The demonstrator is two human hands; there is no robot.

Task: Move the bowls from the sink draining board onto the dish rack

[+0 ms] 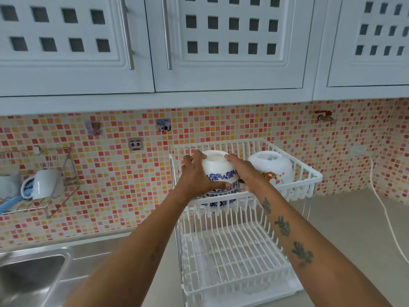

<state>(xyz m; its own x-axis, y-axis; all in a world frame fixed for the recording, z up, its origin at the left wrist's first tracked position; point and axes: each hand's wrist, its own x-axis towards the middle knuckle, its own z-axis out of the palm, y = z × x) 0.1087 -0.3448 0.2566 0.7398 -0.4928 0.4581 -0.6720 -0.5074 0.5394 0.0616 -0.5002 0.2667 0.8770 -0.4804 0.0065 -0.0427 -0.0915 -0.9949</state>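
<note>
A white two-tier dish rack [314, 173] stands on the counter against the tiled wall. Both my hands hold an upside-down white bowl with blue flowers [218, 168] over the left side of the upper tier. My left hand [194, 173] grips its left side, and my right hand [245, 171] grips its right side. Beneath it lie other blue-patterned bowls [219, 203], also upside down. On the right of the upper tier rests an upturned white bowl with an orange flower print [273, 168]. The lower tier [234, 258] holds nothing.
A steel sink [28, 278] and its draining board [93, 262] sit at the lower left. A wire wall shelf [66, 173] holds a white mug [45, 183]. A white cable [385, 213] runs down the right wall. Cabinets [221, 52] hang overhead.
</note>
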